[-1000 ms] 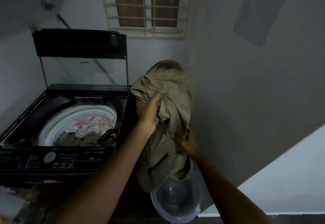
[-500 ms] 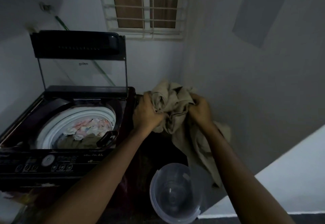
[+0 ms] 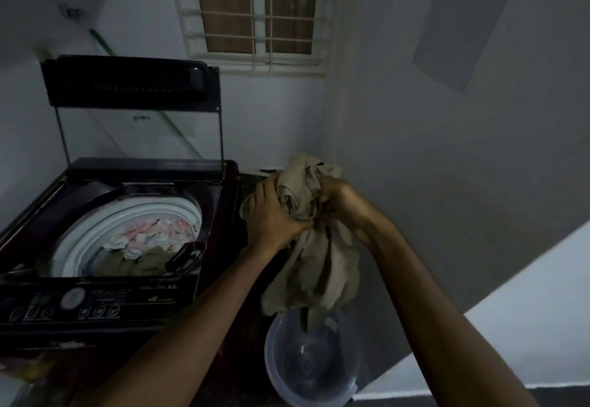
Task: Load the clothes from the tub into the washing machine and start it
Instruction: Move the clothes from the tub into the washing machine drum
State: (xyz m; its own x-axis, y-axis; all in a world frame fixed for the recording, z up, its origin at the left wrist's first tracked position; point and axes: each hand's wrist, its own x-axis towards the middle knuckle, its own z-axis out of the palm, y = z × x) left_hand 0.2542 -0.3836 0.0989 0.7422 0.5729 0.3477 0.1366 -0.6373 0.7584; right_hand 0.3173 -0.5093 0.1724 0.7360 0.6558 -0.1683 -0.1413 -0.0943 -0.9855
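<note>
Left of your grips, the top-loading washing machine [image 3: 95, 306] stands with its lid [image 3: 127, 86] raised and clothes [image 3: 150, 237] in the drum. Your left grip [image 3: 271, 215] and right grip [image 3: 346, 205] both clench the bunched khaki garment [image 3: 316, 266]; its tail hangs over the clear plastic tub [image 3: 322, 394] below.

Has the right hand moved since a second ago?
Yes. The right hand has risen away from the tub, up to the level of the left hand on the khaki garment.
</note>
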